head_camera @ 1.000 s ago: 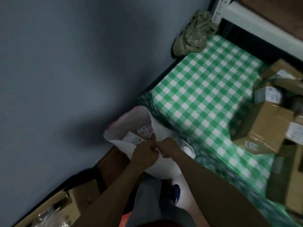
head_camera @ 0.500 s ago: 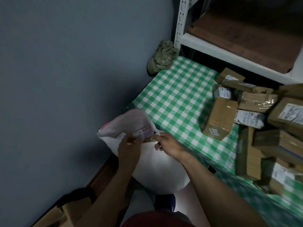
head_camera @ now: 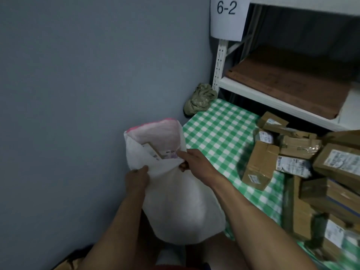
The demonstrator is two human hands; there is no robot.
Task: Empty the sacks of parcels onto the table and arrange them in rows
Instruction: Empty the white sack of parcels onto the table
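Lower centre: left hand (head_camera: pixel 137 178), fingers curled round the near rim of a white sack (head_camera: pixel 175 207), upright beside the left edge of the green checked table (head_camera: pixel 218 129), mouth open on parcels (head_camera: pixel 155 152) inside. Just right: right hand (head_camera: pixel 196 162) pinching the same rim, fingers folded under. Right edge of the frame: heap of brown boxes (head_camera: pixel 292 158) on the table, below a white shelf (head_camera: pixel 272 98).
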